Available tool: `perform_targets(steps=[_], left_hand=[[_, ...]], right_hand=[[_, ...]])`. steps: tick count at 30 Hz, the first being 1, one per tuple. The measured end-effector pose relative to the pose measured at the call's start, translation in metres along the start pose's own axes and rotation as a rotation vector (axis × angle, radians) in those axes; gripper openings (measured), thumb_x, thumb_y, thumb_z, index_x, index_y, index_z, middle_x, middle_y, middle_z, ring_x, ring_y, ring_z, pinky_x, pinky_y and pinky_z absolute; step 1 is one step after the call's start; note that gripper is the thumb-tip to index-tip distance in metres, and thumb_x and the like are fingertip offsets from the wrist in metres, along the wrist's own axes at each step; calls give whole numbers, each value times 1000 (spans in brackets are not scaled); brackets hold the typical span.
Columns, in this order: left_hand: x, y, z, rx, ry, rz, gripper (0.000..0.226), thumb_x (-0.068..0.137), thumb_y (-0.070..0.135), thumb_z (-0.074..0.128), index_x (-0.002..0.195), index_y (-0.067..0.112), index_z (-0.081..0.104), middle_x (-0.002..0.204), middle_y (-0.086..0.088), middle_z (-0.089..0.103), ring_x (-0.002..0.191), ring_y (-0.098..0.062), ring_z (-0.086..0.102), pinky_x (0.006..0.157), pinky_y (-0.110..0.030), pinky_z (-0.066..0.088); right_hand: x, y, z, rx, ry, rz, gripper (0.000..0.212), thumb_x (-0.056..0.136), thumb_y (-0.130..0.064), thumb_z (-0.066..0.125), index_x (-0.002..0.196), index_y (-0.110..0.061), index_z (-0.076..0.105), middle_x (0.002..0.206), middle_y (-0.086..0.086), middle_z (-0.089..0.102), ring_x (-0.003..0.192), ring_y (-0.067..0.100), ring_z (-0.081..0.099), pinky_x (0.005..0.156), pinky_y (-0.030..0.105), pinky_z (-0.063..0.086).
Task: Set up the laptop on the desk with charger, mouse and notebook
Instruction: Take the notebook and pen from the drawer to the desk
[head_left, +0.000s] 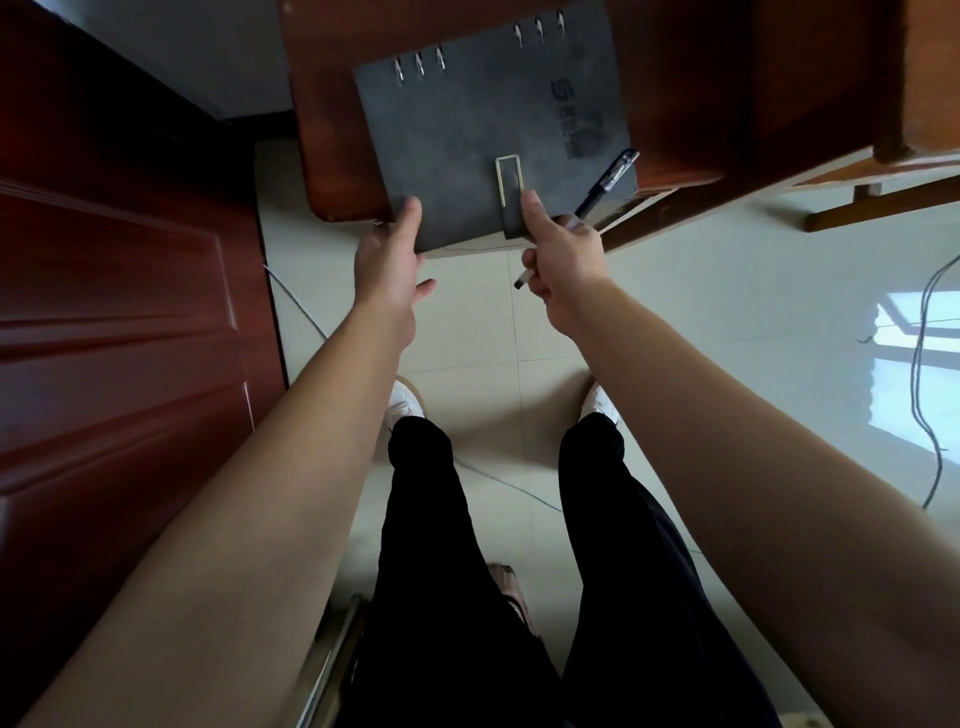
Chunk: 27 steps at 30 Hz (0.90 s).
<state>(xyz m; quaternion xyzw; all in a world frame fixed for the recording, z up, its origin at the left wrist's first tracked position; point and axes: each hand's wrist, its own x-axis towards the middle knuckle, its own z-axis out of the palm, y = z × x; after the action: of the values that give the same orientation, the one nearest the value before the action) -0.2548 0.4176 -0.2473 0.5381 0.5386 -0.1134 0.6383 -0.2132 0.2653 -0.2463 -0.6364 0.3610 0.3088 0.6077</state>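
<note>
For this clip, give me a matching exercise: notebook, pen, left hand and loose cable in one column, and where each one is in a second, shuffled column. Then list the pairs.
Things:
1. notebook
2. pen
3. left hand
4. cable

Places:
A. on the tiled floor, at the right
B. lying on the wooden desk, its near edge past the desk edge
C. held in the right hand, which also pinches the notebook's clasp strap
D. gripping the notebook's near left corner, thumb on the cover

Pairs: 1-B, 2-C, 3-D, 4-A
</note>
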Motion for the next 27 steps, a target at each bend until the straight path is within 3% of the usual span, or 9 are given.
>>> perform_targets(steps=[2, 5, 7, 9, 12, 14, 19, 23, 27], left_hand=[[-3, -2, -3, 100, 161, 114, 48, 85, 55, 66, 120, 25, 52, 116, 10, 57, 110, -12, 56, 95, -35, 48], [-13, -1, -7, 425, 418, 431, 78, 84, 52, 68, 142, 8, 40, 137, -11, 48, 129, -27, 44, 101, -28, 31], [-18, 4, -7, 607, 442, 674, 77, 84, 48, 70, 141, 2, 43, 139, -17, 47, 130, -32, 41, 100, -27, 30], [-19, 11, -3, 713, 323, 789, 74, 84, 47, 69, 139, 4, 46, 137, -17, 49, 129, -31, 43, 103, -30, 32], [-18, 26, 0, 715, 51, 662, 76, 86, 54, 65, 144, 12, 40, 134, -9, 52, 124, -21, 49, 105, -32, 37], [-23, 41, -1, 609, -80, 497, 74, 88, 60, 58, 146, 18, 39, 132, 3, 55, 118, -12, 53, 99, -26, 40], [-62, 73, -16, 405, -424, 113, 72, 88, 76, 37, 145, 32, 44, 149, -3, 46, 122, -17, 52, 84, -32, 47], [-109, 97, -23, 336, -492, 90, 76, 87, 76, 37, 150, 33, 35, 159, 0, 30, 131, -19, 46, 92, -35, 44], [-156, 128, -22, 322, -592, 106, 72, 88, 75, 36, 149, 37, 34, 159, 4, 32, 135, -24, 42, 102, -43, 39]], right_hand=[[-3, 0, -17, 38, -66, -16, 32, 94, -43, 67, 79, -20, 49, 67, -3, 48, 49, 7, 41, 39, 20, 28], [-11, 2, -48, 5, -168, -36, 26, 97, -37, 64, 80, -25, 47, 72, -6, 47, 49, 4, 40, 40, 18, 24], [-18, 7, -70, -48, -216, -60, 24, 98, -36, 63, 80, -26, 49, 68, -9, 44, 51, 5, 37, 43, 20, 22], [-25, 11, -88, -105, -250, -93, 24, 98, -34, 63, 79, -26, 51, 62, -13, 43, 51, 6, 36, 44, 20, 22], [-36, 13, -105, -221, -310, -138, 10, 98, -34, 63, 102, -25, 64, 59, -21, 52, 50, 6, 35, 44, 18, 25], [-45, 10, -112, -272, -354, -158, 20, 98, -34, 64, 114, -23, 63, 63, -20, 54, 50, 6, 35, 45, 17, 26], [-89, -24, -110, -416, -428, -186, 30, 96, -43, 63, 112, -17, 65, 75, -8, 53, 56, 7, 42, 47, 17, 34], [-137, -62, -106, -475, -284, -218, 27, 101, -46, 53, 100, -20, 58, 82, 1, 50, 61, 10, 45, 50, 21, 35], [-184, -90, -123, -335, -147, -167, 34, 105, -45, 40, 115, -16, 55, 80, 5, 48, 51, 8, 45, 45, 20, 28]])
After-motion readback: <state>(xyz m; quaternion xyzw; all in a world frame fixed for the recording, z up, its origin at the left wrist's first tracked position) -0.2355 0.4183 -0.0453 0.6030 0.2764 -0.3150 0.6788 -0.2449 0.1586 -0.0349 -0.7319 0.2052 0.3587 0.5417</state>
